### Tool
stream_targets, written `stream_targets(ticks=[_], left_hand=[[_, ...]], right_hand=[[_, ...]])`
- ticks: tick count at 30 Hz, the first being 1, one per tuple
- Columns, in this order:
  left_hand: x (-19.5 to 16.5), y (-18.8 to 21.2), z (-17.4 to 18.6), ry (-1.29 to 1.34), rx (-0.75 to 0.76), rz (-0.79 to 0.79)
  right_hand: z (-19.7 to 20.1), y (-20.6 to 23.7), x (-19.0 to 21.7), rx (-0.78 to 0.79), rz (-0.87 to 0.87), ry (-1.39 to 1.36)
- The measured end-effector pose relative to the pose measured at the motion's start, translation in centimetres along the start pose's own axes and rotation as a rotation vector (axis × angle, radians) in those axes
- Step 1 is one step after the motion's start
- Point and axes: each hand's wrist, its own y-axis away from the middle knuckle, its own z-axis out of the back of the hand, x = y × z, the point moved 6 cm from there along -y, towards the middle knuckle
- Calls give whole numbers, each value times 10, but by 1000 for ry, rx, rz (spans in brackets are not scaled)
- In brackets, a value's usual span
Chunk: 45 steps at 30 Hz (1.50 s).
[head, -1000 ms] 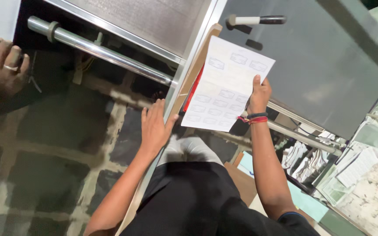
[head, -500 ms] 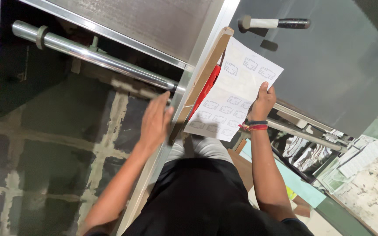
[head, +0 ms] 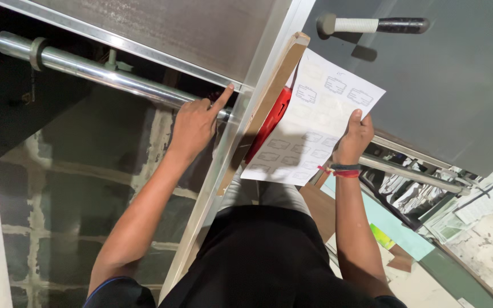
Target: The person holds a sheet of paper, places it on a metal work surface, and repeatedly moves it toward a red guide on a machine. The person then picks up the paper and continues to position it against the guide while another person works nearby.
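Left hand [head: 196,122] points its index finger at a polished steel bar [head: 98,71]; right hand [head: 354,140] pinches a white printed sheet [head: 309,122] against a wooden board [head: 269,105]

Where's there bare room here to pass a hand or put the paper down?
Free: the dark opening below the metal bar, left of the left hand. Crowded: lower right, beyond the right hand holding the paper sheet, with stacked papers.
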Motion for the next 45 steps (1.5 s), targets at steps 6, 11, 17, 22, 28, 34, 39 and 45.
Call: stream_targets(ticks=[6,11,17,22,28,34,39,45], left_hand=[[2,-3,-14,-186,68,-2],[20,4,-6,-343,-10,62],[70,18,47,-345,-221,333],[73,53,87,-184,-468,430],[6,69,37,255,-409,333],[-36,110,-25,847,-58,677],[-59,133,-12,580,-2,630],[-60,134,-8,534,91,757]], right_hand=[[1,0,0,12,15,26],[3,-1,5,24,40,64],[10,5,12,39,66,78],[17,11,14,27,55,60],[20,24,5,30,64,109],[31,37,1,21,106,226],[34,53,10,34,153,303],[35,66,16,18,147,275]])
